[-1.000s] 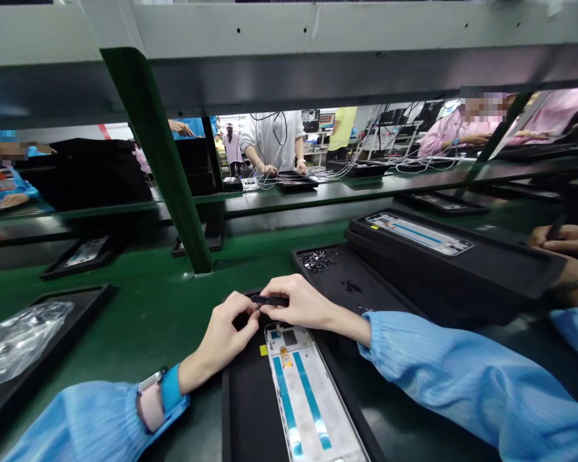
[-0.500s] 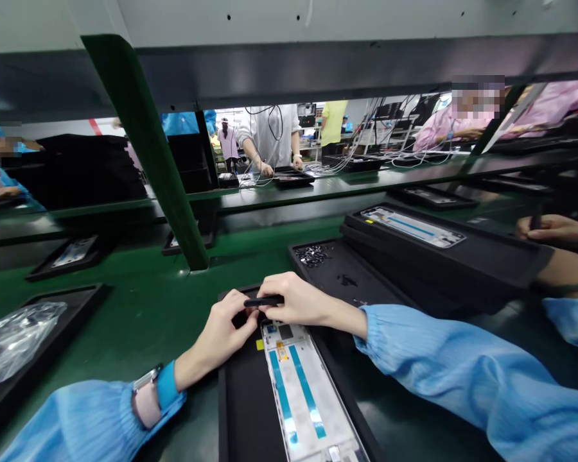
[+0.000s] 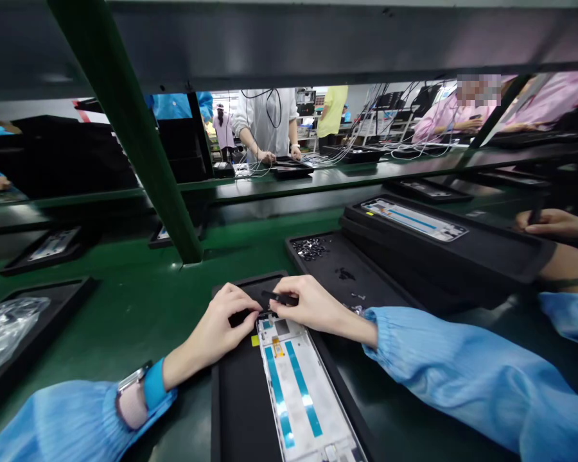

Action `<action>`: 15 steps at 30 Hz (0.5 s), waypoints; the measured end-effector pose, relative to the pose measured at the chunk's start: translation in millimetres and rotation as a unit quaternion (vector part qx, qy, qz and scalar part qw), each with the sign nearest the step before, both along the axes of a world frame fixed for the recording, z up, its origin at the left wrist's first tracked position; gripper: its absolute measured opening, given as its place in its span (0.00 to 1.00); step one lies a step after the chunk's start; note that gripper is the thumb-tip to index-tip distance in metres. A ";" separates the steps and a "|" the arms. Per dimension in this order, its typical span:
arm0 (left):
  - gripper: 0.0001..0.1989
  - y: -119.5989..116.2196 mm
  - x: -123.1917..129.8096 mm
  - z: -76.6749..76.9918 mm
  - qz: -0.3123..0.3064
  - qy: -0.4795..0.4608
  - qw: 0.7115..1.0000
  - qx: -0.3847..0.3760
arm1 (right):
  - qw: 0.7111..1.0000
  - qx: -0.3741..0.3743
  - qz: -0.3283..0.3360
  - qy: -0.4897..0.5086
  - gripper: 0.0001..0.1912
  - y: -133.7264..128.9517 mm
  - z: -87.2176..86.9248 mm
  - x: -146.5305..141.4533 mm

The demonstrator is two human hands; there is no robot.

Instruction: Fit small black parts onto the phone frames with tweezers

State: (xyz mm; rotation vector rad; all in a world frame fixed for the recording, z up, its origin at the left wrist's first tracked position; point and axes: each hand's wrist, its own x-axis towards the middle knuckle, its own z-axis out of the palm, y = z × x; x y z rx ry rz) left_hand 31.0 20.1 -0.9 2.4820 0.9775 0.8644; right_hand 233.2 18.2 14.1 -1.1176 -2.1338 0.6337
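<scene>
The green assembly bench (image 3: 139,289) carries several black trays (image 3: 238,404), one apparently stacked on another toward the right.

The left hand (image 3: 224,321) is extended from 7 o'clock and the right hand (image 3: 313,305) from 4 o'clock, the fingers (image 3: 245,301) curled and brought nearly tip to tip (a blue ribbed cuff (image 3: 383,333) is worn at the right wrist).

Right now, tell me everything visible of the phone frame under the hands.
The phone frame lies flat in a black tray, its lower end cut off by the picture's edge. Its rim and plate look pale and metallic, with two blue strips, a gold label, a dark rectangular opening near the top, and a yellow tab at its side. The left hand and right hand are at its top end; contact cannot be told.
</scene>
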 end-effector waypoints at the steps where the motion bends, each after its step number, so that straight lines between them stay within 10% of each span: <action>1: 0.07 0.1 0.1 0.6 -0.007 0.004 1.000 0.001 | 1.000 0.004 -0.005 -0.001 0.06 -0.8 -1.0 -0.2; 15: 0.06 1.4 0.4 3.2 -0.018 0.023 1.000 -0.003 | 0.998 0.052 0.013 -0.016 0.03 1.2 -15.4 -1.8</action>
